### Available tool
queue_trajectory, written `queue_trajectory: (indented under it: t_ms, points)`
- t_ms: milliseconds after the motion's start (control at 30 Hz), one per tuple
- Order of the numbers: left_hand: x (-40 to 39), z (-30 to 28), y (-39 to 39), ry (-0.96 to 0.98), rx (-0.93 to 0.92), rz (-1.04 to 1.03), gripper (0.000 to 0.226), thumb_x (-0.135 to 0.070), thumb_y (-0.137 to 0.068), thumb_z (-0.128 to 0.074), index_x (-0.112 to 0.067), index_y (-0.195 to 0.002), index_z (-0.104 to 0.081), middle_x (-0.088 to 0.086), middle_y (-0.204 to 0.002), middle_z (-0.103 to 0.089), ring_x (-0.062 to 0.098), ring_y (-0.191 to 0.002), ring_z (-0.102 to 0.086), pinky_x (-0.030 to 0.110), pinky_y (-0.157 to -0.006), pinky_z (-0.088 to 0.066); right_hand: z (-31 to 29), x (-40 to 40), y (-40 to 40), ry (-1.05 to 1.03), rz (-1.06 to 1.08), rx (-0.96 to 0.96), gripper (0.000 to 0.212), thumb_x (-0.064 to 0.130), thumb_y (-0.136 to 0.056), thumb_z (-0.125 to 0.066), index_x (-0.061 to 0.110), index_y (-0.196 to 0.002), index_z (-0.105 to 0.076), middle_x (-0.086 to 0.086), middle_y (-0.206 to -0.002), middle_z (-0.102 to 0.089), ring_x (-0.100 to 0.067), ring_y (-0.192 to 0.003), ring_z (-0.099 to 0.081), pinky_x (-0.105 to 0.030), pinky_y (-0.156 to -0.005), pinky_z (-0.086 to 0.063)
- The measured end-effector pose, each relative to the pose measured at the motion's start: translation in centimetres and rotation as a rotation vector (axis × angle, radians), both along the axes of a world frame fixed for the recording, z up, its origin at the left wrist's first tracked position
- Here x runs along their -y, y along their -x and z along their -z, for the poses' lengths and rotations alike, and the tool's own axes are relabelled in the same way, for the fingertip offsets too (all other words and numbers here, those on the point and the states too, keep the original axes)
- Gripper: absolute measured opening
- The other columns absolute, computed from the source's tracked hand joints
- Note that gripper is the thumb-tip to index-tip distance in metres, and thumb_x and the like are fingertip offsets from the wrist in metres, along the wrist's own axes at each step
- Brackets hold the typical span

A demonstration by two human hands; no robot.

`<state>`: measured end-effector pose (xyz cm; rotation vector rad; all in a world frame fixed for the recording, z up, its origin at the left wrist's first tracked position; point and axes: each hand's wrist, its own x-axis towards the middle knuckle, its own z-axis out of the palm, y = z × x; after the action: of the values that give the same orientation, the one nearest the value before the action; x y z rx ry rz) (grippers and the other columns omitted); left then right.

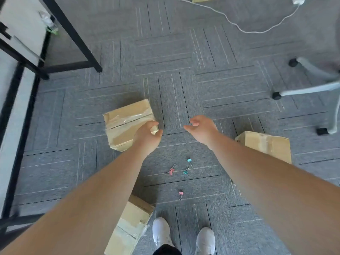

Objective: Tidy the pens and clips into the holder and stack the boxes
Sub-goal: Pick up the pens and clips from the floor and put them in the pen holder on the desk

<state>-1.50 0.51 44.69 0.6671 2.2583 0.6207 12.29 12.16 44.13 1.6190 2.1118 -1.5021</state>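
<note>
A taped cardboard box point(127, 124) lies on the grey carpet ahead of me. My left hand point(147, 138) curls around its near right corner, thumb below and fingers above. To the right of the box my right hand point(202, 129) hovers over the carpet with its fingers apart and holds nothing. A second cardboard box point(266, 144) sits under my right forearm. The third box point(132, 227) lies by my left foot. Several binder clips are scattered between my arms, among them a pink clip point(171, 171), a teal clip point(189, 160) and another pink clip point(180, 193). No pens or holder are in view.
A black-framed desk point(55, 67) stands at the left. An office chair base point(312, 85) with castors is at the right. A white cable point(244, 30) runs across the carpet at the back. My white shoes point(161, 234) are at the bottom edge.
</note>
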Motion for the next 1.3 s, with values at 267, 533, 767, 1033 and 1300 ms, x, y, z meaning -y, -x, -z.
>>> queue_trajectory:
  t_ms: [267, 533, 767, 1033, 1300]
  points:
    - [0.7, 22.5, -5.1, 0.27, 0.048, 0.241, 0.045, -0.027, -0.096, -0.051, -0.02, -0.14, -0.044, 0.006, -0.119, -0.065, 0.024, -0.086, -0.066, 0.027, -0.066, -0.047, 22.3, 0.9, -5.8, 0.068, -0.076, 0.193, 0.044, 0.03, -0.095, -0.056, 0.015, -0.135, -0.048, -0.01, -0.128, -0.058, -0.025, -0.098, -0.061, -0.035, -0.084, -0.053]
    - [3.1, 42.4, -5.2, 0.399, 0.008, 0.39, 0.051, -0.025, -0.096, -0.05, -0.019, -0.145, -0.037, 0.009, -0.124, -0.061, 0.013, -0.058, -0.055, 0.025, -0.049, -0.037, 41.6, 1.4, -6.1, -0.064, -0.422, 0.348, 0.044, 0.032, -0.095, -0.055, 0.019, -0.137, -0.046, -0.009, -0.127, -0.058, -0.025, -0.095, -0.06, -0.026, -0.068, -0.047]
    - [3.5, 51.1, -4.7, 0.454, -0.119, 0.532, 0.064, -0.035, -0.092, -0.058, -0.022, -0.147, -0.029, 0.013, -0.142, -0.037, 0.025, -0.113, -0.057, 0.035, -0.09, -0.048, 50.5, 1.2, -3.7, -0.179, -0.606, 0.439, 0.046, 0.027, -0.094, -0.058, 0.026, -0.136, -0.042, -0.009, -0.126, -0.048, -0.028, -0.096, -0.06, -0.04, -0.081, -0.054]
    - [5.0, 54.5, -4.7, 0.341, -0.258, 0.633, 0.044, -0.021, -0.095, -0.053, -0.024, -0.136, -0.037, 0.016, -0.128, -0.038, 0.032, -0.11, -0.053, 0.04, -0.087, -0.054, 53.0, 2.0, -3.1, -0.325, -0.571, 0.477, 0.045, 0.001, -0.086, -0.061, 0.013, -0.127, -0.045, -0.015, -0.117, -0.046, -0.03, -0.098, -0.055, -0.039, -0.077, -0.056]
    - [5.4, 54.7, -5.9, 0.308, -0.266, 0.571, 0.055, -0.008, -0.088, -0.058, -0.02, -0.137, -0.037, 0.015, -0.125, -0.044, 0.03, -0.111, -0.051, 0.04, -0.09, -0.052, 52.2, 2.7, -3.7, -0.253, -0.469, 0.388, 0.026, 0.011, -0.088, -0.063, 0.009, -0.108, -0.047, -0.005, -0.091, -0.049, -0.017, -0.074, -0.053, -0.025, -0.06, -0.046]
